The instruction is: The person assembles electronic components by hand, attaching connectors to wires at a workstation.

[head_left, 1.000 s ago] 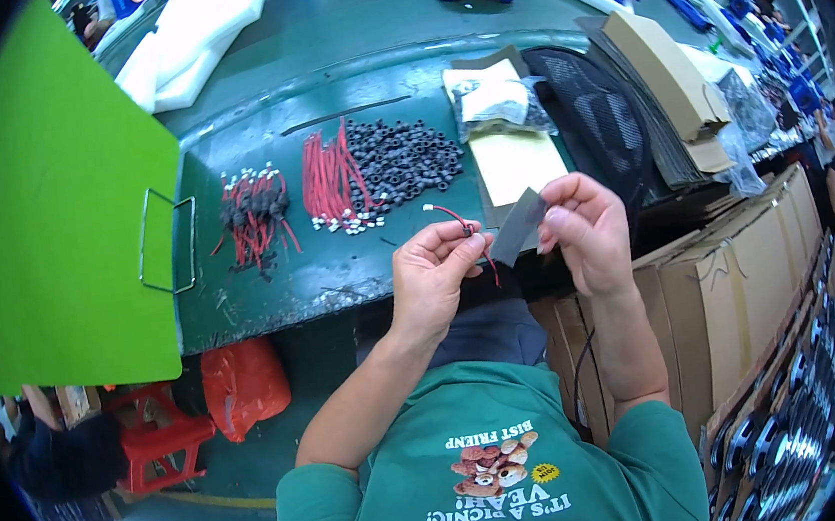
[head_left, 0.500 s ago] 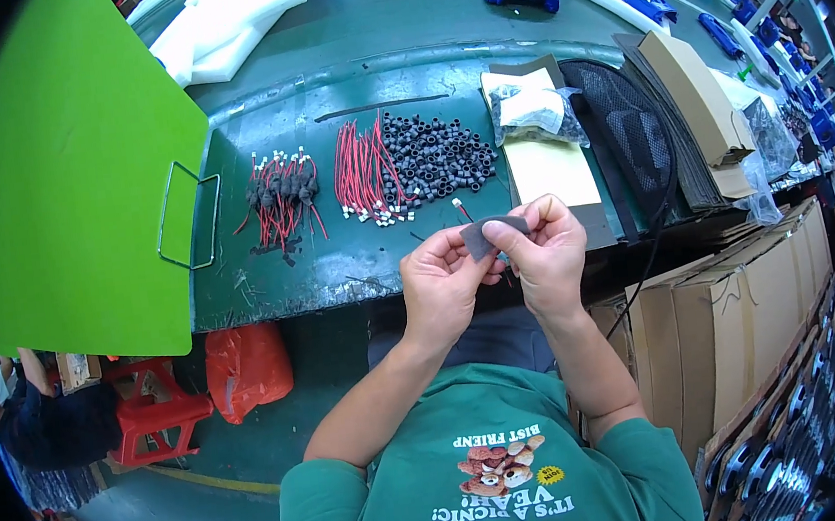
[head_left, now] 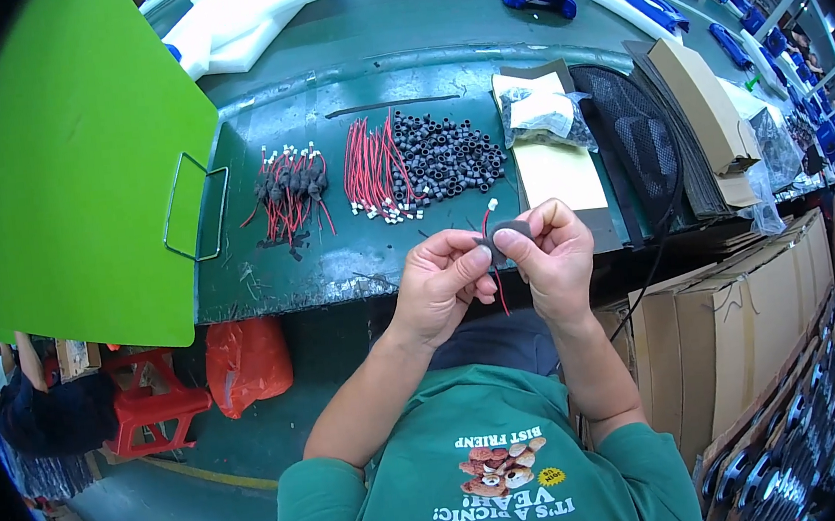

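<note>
Red wire (head_left: 490, 253) and a dark flat piece (head_left: 507, 229) are pinched between your left hand (head_left: 443, 283) and right hand (head_left: 553, 255), above the green bench (head_left: 337, 258).

Left hand (head_left: 443, 283) and right hand (head_left: 550, 260) meet above the near edge of the green workbench (head_left: 357, 256), pinching a small dark piece (head_left: 508, 229) with a red wire (head_left: 490, 253) hanging from it. On the bench: a red wire bundle (head_left: 369, 170), black ferrules (head_left: 448, 155), and assembled leads (head_left: 288, 193).
</note>
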Available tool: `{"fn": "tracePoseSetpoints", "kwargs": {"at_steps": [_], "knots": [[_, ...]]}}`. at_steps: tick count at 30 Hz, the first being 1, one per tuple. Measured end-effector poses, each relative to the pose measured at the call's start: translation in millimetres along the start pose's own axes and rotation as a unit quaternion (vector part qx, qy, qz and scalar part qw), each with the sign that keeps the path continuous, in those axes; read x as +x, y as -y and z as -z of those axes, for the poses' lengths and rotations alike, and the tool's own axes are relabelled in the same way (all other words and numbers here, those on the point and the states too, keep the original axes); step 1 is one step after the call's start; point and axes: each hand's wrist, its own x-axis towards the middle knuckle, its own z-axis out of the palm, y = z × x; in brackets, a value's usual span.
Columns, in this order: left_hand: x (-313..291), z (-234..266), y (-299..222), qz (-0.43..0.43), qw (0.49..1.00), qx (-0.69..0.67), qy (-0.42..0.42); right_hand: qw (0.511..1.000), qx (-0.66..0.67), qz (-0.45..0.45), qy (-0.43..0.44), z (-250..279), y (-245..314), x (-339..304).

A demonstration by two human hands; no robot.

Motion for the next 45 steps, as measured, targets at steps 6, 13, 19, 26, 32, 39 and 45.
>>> {"fn": "tracePoseSetpoints", "kwargs": {"at_steps": [6, 13, 19, 26, 32, 39, 45], "knots": [[-3.9, -8.7, -0.5, 0.034, 0.998, -0.041, 0.026, 0.980, 0.118, -0.142, 0.074, 8.2, 10.2, -8.2], [-8.2, -10.5, -1.7, 0.050, 0.997, -0.056, 0.034, 0.993, 0.078, -0.057, 0.069, 5.8, 15.7, -17.6], [-9.2, -22.5, -1.8, 0.002, 0.996, 0.043, -0.082, 0.999, 0.022, -0.015, 0.023, 6.8, 12.4, -21.3], [-11.8, -15.9, -1.4, -0.045, 0.992, 0.098, -0.060, 0.999, -0.016, -0.019, 0.034, 1.3, 10.7, -22.4], [-10.5, -10.6, -10.2, -0.067, 0.983, 0.157, -0.063, 0.996, -0.083, -0.006, 0.020, -8.6, 3.8, -13.5], [-6.9, 10.1, -14.0, -0.081, 0.981, 0.148, -0.095, 0.980, -0.165, 0.111, 0.031, -16.5, -15.6, 0.4], [-5.1, 15.7, -15.8, -0.079, 0.966, 0.235, -0.076, 0.992, -0.111, 0.056, 0.028, -17.2, -27.9, 1.4]]}}
